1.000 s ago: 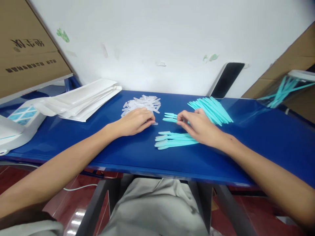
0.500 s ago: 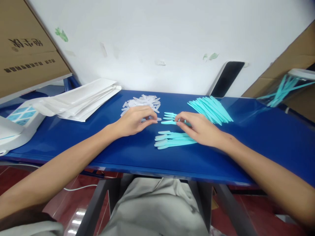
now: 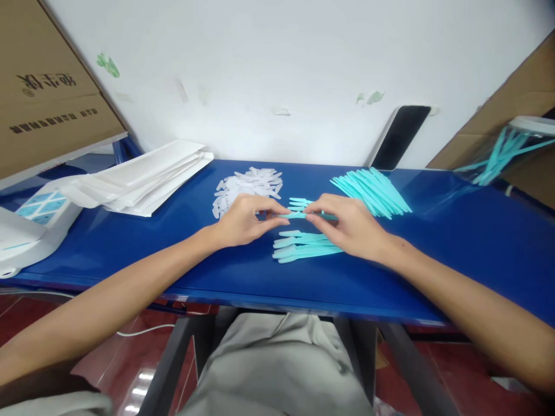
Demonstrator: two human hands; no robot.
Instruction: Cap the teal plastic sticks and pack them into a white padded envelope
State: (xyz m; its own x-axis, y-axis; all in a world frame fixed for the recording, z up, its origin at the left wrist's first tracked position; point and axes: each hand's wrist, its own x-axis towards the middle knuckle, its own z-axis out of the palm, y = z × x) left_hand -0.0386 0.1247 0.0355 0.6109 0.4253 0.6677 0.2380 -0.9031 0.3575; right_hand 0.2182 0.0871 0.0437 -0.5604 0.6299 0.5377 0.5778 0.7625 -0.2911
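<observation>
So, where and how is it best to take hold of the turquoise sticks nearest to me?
Probably grip these sticks by their slim handles, right hand coming from the right: their paler tips point left, and the handles run toward that hand.

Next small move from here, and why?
Probably a gentle push of the left hand toward the right hand, along the turquoise stick: both hands pinch it, the left at its tip end, and sticks in the near group show paler tips. Whether the left hand also holds a pale piece is hidden.
</observation>
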